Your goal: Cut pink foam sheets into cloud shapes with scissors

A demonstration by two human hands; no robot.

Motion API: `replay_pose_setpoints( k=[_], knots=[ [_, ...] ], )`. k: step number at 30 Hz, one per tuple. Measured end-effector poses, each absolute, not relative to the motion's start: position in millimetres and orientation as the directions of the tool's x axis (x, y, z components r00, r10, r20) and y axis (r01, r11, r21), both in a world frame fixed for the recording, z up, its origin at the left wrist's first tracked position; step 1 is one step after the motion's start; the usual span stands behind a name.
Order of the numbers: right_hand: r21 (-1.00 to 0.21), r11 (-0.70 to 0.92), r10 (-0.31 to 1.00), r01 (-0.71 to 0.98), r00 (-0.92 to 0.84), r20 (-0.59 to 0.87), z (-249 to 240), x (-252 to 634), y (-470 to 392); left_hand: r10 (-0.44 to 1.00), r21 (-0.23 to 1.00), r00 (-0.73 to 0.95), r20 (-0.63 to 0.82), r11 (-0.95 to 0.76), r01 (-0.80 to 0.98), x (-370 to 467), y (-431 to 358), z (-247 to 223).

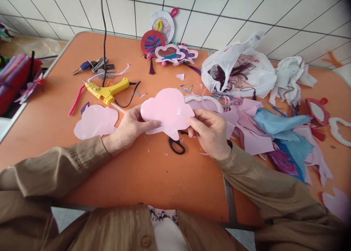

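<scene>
A pink cloud-shaped cutout (168,108) is held up over the middle of the orange table (153,181). My left hand (131,126) grips its left lower edge, thumb on the front. At the right edge, my right hand (208,130) pinches it between thumb and fingers. Part of another pale piece shows under the cutout's lower left. Below the cutout lie black-handled scissors (177,145), their blades hidden. A second pink cloud cutout (95,122) rests on the table beside my left hand. Behind the held cutout, a white-rimmed cloud frame (204,102) is partly covered.
A yellow glue gun (109,92) and keys (97,65) lie at the left. Round and cloud-shaped ornaments (153,43) stand by the tiled wall. A white plastic bag (253,70) with dark tassels is at the back right; pink and blue scraps (282,121) spread below it.
</scene>
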State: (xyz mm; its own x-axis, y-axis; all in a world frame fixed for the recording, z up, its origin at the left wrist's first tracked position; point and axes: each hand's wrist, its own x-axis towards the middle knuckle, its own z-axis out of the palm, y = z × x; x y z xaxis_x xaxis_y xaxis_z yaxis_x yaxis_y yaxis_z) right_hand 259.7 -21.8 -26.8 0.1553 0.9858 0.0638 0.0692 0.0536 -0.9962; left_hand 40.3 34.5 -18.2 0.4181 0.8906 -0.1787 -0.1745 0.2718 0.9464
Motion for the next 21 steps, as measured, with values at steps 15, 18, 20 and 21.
replay_pose_setpoints(
  k=[15,18,20,21],
  knots=[
    [-0.998,0.061,0.986,0.009,0.153,0.061,-25.8,264.9,-15.1,0.877,0.91,0.409,-0.25,0.358,-0.212,39.7,35.9,-17.5],
    [-0.998,0.056,0.987,-0.008,0.153,0.054,-24.5,265.0,-14.0,0.868,0.894,0.414,-0.274,0.388,-0.223,39.8,36.1,-16.1],
    [-0.999,0.048,0.986,-0.014,0.16,0.045,-23.7,265.0,-13.4,0.864,0.887,0.421,-0.277,0.399,-0.234,39.9,36.4,-15.3],
    [-0.999,0.043,0.986,-0.02,0.164,0.039,-23.2,265.0,-13.1,0.861,0.883,0.426,-0.279,0.404,-0.238,39.9,36.6,-14.6]
  ],
)
